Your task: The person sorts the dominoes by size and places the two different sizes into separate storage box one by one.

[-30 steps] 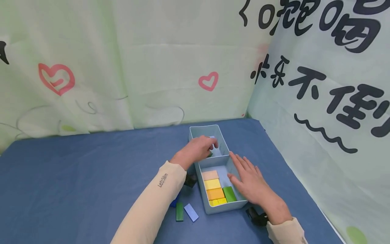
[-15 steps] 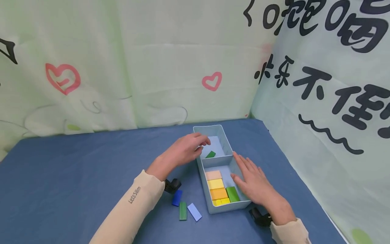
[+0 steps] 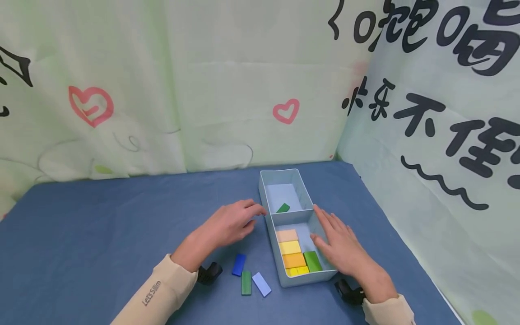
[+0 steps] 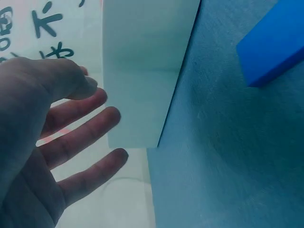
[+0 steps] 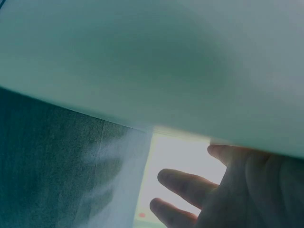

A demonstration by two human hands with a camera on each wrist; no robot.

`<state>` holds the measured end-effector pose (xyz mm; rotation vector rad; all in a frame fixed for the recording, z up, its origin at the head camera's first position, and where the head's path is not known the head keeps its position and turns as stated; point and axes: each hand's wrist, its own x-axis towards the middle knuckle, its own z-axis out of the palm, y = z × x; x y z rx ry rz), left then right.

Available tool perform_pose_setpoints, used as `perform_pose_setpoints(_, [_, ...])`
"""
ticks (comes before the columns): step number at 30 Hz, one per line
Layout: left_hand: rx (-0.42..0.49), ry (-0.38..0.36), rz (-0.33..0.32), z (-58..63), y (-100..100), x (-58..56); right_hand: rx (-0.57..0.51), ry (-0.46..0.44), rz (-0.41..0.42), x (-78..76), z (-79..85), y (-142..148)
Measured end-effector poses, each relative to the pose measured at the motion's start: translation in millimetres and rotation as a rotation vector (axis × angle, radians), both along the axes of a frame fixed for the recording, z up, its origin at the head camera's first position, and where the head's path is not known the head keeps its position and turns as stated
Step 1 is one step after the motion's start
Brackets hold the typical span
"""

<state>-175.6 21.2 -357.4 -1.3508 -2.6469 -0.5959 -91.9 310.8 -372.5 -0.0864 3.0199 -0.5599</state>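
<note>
A pale blue two-part box (image 3: pixel 278 253) stands on the blue cloth. Beside its left wall, near the divider, my left hand (image 3: pixel 231 223) hovers with relaxed fingers; in the left wrist view the hand (image 4: pixel 52 123) holds nothing. Over the box's right rim lies my right hand (image 3: pixel 345 248), fingers straight. Pink (image 3: pixel 287 235), yellow (image 3: pixel 290 247), orange (image 3: pixel 294 260) and bright green (image 3: pixel 312 261) blocks lie in the near compartment, with more yellow at its front. In the far compartment a dark green block (image 3: pixel 283 208) is partly hidden by the divider.
Left of the box on the cloth lie a dark blue block (image 3: pixel 239 264), a green block (image 3: pixel 246 283) and a light blue block (image 3: pixel 261 284). Printed curtains (image 3: pixel 219 90) stand behind and to the right of the table.
My left hand has withdrawn from the far compartment, moving left and toward me, out past the box's left wall. The right hand stays at the right rim. The dark blue block has come fully into sight.
</note>
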Motion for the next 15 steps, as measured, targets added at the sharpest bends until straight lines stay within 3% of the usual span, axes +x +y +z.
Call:
perform_pose_setpoints(9, [0.018, -0.070, 0.050, -16.5, -22, 18.2, 0.012, 0.008, -0.004, -0.2, 0.4, 0])
perform_pose_setpoints(15, [0.010, -0.043, 0.071, -21.6, -35, 27.0, 0.019, 0.007, 0.009, 0.3, -0.8, 0])
